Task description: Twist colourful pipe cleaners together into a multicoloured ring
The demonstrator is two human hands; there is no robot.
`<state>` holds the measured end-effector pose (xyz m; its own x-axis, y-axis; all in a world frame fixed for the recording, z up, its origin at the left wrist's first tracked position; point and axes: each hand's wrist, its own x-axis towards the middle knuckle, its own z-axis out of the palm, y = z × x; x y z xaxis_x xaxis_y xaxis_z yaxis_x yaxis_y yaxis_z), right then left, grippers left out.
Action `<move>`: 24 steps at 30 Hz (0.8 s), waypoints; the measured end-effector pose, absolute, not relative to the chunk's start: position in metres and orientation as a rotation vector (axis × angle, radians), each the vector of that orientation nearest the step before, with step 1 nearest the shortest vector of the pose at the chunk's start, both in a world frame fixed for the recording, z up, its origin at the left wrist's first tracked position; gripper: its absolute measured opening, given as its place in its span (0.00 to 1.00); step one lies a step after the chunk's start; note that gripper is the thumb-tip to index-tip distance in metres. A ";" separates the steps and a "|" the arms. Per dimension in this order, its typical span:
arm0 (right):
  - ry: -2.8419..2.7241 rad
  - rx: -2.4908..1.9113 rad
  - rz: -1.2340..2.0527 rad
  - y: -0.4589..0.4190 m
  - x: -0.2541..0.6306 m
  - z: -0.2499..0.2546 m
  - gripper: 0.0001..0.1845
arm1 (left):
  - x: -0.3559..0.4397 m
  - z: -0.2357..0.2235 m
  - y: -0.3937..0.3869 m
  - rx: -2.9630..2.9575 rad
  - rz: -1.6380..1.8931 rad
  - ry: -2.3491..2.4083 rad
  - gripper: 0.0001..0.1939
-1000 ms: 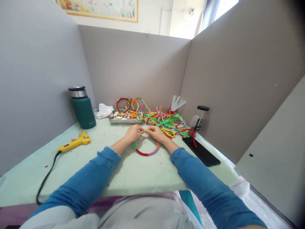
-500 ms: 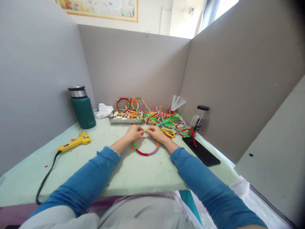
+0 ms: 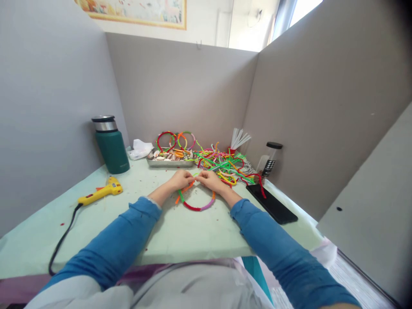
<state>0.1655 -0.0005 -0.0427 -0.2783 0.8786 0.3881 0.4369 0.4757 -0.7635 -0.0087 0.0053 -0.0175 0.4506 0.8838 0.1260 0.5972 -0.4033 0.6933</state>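
Note:
A ring wrapped in coloured pipe cleaners (image 3: 192, 208) lies on the table in front of me, with green, red, purple and orange sections along its near side. My left hand (image 3: 182, 179) is closed in a pinch at the far side of the ring. Beside it, fingertips almost touching, my right hand (image 3: 208, 180) pinches the same far part. An orange pipe cleaner (image 3: 188, 187) runs from under the left fingers, and its loose end sticks out past the ring's left side. The fingers hide the exact spot they grip.
A metal tray (image 3: 170, 164) of shells stands at the back, with finished-looking rings (image 3: 166, 133) on it. Right of it lies a tangled heap of pipe cleaners (image 3: 222, 161). A yellow glue gun (image 3: 99, 195), green bottle (image 3: 112, 150), black phone (image 3: 273, 206) and clear jar (image 3: 269, 159) surround the work.
My left hand has shifted slightly down and the orange pipe cleaner shows more beside its fingers. The right hand and the ring have hardly moved.

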 end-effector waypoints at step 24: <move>-1.932 -1.083 0.668 0.000 0.167 -0.043 0.16 | -0.015 -0.021 0.008 2.010 0.540 1.043 0.07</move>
